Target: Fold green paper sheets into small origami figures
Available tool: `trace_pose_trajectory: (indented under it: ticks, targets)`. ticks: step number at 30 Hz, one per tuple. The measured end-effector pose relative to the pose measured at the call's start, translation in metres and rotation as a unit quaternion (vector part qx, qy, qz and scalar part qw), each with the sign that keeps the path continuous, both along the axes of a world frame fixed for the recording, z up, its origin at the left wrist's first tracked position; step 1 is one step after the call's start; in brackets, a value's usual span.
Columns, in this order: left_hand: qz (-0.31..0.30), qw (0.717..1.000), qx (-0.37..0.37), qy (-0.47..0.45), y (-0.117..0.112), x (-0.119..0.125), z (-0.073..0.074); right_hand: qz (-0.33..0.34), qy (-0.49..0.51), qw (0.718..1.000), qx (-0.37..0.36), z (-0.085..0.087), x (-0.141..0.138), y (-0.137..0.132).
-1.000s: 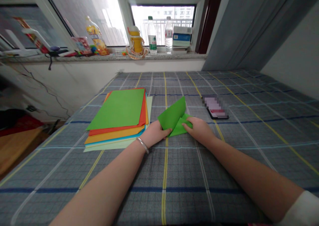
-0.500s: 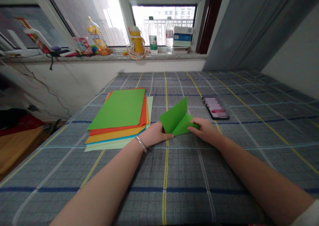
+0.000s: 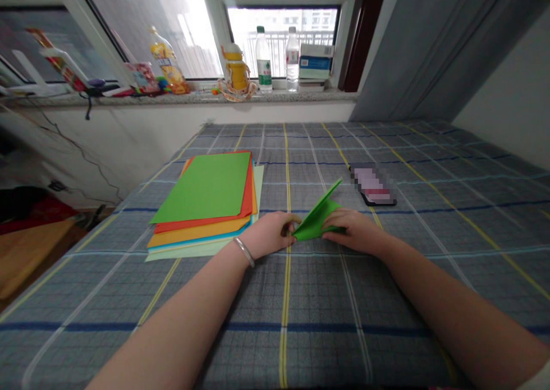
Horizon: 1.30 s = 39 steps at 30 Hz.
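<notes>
Plaid bedsheet (image 3: 283,327) | paper stack (image 3: 201,207) beside left hand (image 3: 268,235) | phone (image 3: 373,185) beyond right hand (image 3: 354,231) | fingers clamped on folded green paper (image 3: 315,223)

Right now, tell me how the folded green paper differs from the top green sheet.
The folded green paper is a narrow pointed shape; the top green sheet is a flat rectangle. The folded green paper is pinched between the left hand and right hand; the top green sheet lies on the stack of coloured paper. The folded green paper looks smaller than the top green sheet. Both are bright green.
</notes>
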<state>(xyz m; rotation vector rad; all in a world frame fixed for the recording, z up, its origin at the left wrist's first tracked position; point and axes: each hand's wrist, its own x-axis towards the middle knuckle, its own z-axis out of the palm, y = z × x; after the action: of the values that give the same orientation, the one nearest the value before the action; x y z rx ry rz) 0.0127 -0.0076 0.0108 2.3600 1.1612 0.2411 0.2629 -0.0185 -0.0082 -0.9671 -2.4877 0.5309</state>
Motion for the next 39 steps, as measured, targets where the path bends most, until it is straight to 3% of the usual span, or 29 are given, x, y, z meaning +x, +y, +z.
trace_pose_trajectory:
  ticks: [4, 9, 14, 19, 28, 39]
  targets:
    - [-0.014, 0.999, -0.023, -0.022, 0.002, -0.001, -0.002, -0.029, -0.018, 0.999, 0.001, -0.001, 0.001, -0.002]
    - [-0.034, 0.999, 0.026, 0.006, 0.0, 0.001, 0.002, -0.096, -0.056, 0.994, 0.014, -0.001, 0.001, -0.004]
    - [0.023, 0.996, 0.052, 0.074, -0.003, 0.006, 0.001, -0.163, -0.085, 0.983, 0.001, 0.0, -0.002, -0.004]
    - [0.045, 0.994, 0.064, 0.08, -0.004, 0.009, -0.004, -0.22, -0.057, 0.973, -0.027, -0.001, -0.009, -0.003]
    - [0.026, 1.0, -0.006, -0.01, 0.004, -0.001, -0.005, -0.271, -0.108, 0.956, 0.007, -0.008, -0.015, 0.0]
    - [0.081, 0.997, -0.013, 0.005, 0.005, 0.004, -0.007, -0.295, -0.128, 0.947, -0.01, -0.005, -0.019, -0.001]
